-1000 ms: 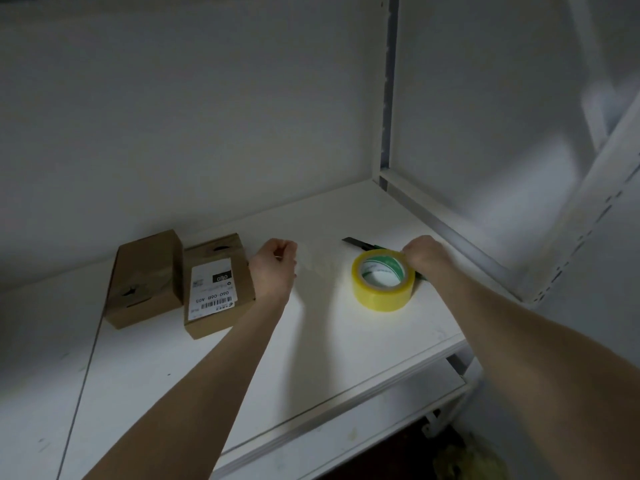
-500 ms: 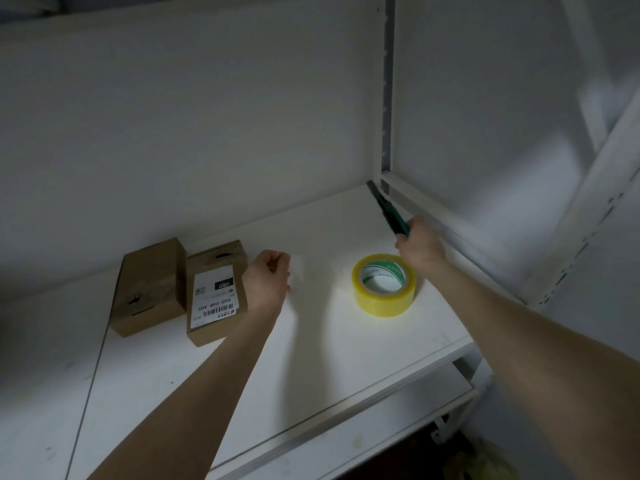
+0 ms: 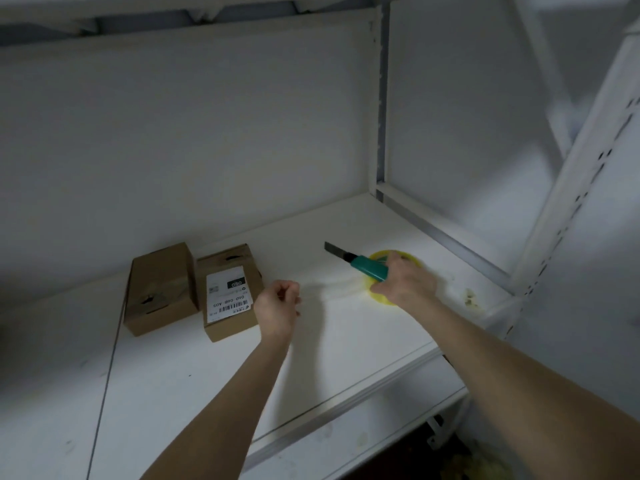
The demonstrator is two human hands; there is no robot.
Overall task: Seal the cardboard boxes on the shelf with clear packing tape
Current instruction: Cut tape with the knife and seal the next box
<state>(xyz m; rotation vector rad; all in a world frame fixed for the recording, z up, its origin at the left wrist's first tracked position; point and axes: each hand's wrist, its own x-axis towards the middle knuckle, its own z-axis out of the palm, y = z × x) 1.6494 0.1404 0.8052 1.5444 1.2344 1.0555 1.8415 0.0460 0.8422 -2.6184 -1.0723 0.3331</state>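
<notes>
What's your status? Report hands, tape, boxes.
Left hand pinches tape strip, stretched from roll. Right hand grips knife, blade out, at roll. Strip not yet on boxes. Nothing between.

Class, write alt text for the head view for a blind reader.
A right hand grips a green-handled utility knife over a yellow roll of packing tape while the left hand pinches a clear strip pulled from it. A plain brown cardboard box and a labelled one sit to their left on the white shelf.

Plain cardboard box and labelled cardboard box lie touching on the shelf; rightward the yellowish tape roll lies flat — clear strip drawn out leftward.
</notes>
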